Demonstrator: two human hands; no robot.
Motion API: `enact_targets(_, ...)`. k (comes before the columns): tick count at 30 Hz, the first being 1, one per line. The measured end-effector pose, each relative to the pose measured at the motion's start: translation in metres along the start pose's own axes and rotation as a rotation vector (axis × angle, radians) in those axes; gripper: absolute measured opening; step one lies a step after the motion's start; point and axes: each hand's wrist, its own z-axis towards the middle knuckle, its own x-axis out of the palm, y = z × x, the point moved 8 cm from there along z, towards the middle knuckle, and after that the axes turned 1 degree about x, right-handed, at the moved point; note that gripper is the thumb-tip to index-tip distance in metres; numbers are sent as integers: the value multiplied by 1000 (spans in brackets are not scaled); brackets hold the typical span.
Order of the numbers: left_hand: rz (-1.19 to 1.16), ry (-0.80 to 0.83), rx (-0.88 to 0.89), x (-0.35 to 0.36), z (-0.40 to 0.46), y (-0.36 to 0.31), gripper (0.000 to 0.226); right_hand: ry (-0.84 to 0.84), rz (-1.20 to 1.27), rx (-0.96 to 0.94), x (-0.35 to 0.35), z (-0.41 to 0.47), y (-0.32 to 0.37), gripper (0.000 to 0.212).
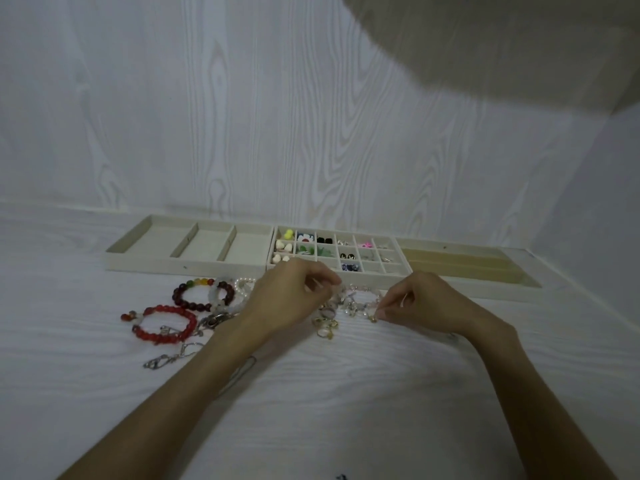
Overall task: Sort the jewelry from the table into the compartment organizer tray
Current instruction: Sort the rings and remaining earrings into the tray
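Clear bracelet [360,301] pinched between both hands' fingers [382,311]

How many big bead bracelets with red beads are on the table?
2. The bright red bead bracelet lies nearest the table's left side; the dark red bracelet with coloured beads lies just behind it. The left hand may hide more.
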Motion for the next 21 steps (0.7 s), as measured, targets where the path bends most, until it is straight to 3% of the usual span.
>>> enact_targets(13,-64,52,29,17,-8,-4,21,-34,49,30,4,0,-2,6)
enact_targets(16,-56,65,43,20,-7,-3,26,-47,264,96,0,1,-2,12)
enact_targets(21,-130,70,80,21,-8,-11,36,125,504,199,20,-2,4,29)
